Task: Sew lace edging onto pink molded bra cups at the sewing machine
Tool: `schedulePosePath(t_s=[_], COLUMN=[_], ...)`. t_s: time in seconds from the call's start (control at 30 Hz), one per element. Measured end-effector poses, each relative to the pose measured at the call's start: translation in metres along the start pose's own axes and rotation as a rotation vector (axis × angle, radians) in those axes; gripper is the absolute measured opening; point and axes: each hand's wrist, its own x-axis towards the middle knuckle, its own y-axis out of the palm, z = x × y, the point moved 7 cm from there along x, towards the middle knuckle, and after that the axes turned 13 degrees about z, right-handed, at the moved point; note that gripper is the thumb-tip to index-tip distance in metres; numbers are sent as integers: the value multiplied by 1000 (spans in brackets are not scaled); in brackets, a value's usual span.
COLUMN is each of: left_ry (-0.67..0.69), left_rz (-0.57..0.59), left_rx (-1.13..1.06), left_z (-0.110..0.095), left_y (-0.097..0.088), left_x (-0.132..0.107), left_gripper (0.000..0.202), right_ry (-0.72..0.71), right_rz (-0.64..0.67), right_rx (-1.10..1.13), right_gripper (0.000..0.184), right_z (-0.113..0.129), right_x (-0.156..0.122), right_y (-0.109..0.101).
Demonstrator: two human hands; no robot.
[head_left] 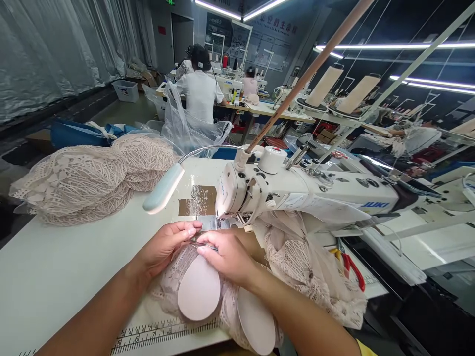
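My left hand (166,245) is closed, its thumb and fingers pinching the upper edge of a beige lace garment (171,283) in front of the sewing machine. Close beside it, my right hand (229,254) is closed on a thin metal tool, mostly hidden by the fingers, at the same edge. Two smooth pale cups, one a left cup (199,289) and the other a right cup (257,321), lie below my hands with the lace. Just beyond my fingertips are the needle area and metal plate (206,222) of the white sewing machine (282,180).
A bundle of lace pieces (85,178) lies at the table's left. A lamp (163,188) on a bent neck hangs over the table. More lace fabric (297,252) and red-handled pliers (352,272) lie right. A person in white (200,91) sits ahead.
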Motion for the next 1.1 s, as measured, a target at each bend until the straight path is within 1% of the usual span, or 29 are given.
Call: schedulePosePath(t_s=[0.1, 0.17, 0.2, 0.23, 0.3, 0.33, 0.37, 0.4, 0.43, 0.47, 0.5, 0.53, 0.6, 0.67, 0.7, 0.77, 0.83, 0.9, 0.97, 1.0, 1.1], left_ry=[62, 118, 143, 170, 222, 225, 201, 156, 91, 32, 2, -4, 27, 59, 66, 76, 97, 115, 110, 105, 115], left_rz=[44, 13, -43, -129, -351, -439, -482, -475, -418, -333, -240, -172, -70, 4, 44, 137, 208, 254, 260, 244, 154], left_rx=[17, 72, 139, 244, 545, 711, 868, 1008, 1133, 1251, 1363, 1475, 1680, 1810, 1843, 1854, 1843, 1826, 1811, 1806, 1830], left_z=[-3, -11, -17, -25, -45, -53, -57, -56, -49, -38, -25, -13, 10, 24, 26, 24, 13, 1, -7, -9, -13], left_y=[0, -5, -11, -17, -25, -25, -20, -11, 0, 13, 27, 41, 63, 73, 74, 71, 64, 59, 55, 55, 56], left_x=[1, 1, -2, -6, -21, -30, -37, -41, -41, -40, -37, -33, -22, -8, -2, 7, 13, 16, 20, 22, 30], left_gripper=[37, 34, 34, 33, 31, 29, 28, 28, 28, 28, 27, 27, 29, 36, 40, 43, 45, 48, 45, 42, 31], right_ry=[-12, 33, 67, 102, 165, 188, 205, 212, 210, 199, 177, 147, 61, -33, -72, -113, -99, -55, -18, -9, 1], right_rz=[-41, -62, -63, -61, -55, -49, -44, -36, -30, -27, -27, -27, -12, 14, 33, 64, 59, 32, 8, 0, -31], right_rx=[2, -17, -30, -45, -69, -83, -109, -145, -183, -219, -250, -269, -275, -287, -302, -353, -422, -485, -523, -532, -551], right_gripper=[19, 20, 21, 22, 24, 23, 21, 20, 23, 27, 30, 29, 21, 14, 12, 13, 11, 9, 10, 10, 13], right_z=[-3, -14, -20, -27, -40, -45, -49, -52, -54, -55, -56, -55, -51, -47, -45, -45, -50, -57, -63, -65, -67], right_x=[6, 5, 2, -2, -12, -17, -22, -26, -29, -32, -34, -35, -34, -33, -31, -29, -28, -27, -26, -26, -26], right_y=[3, -2, -5, -10, -20, -24, -29, -32, -35, -37, -38, -39, -38, -34, -32, -26, -23, -21, -19, -18, -16])
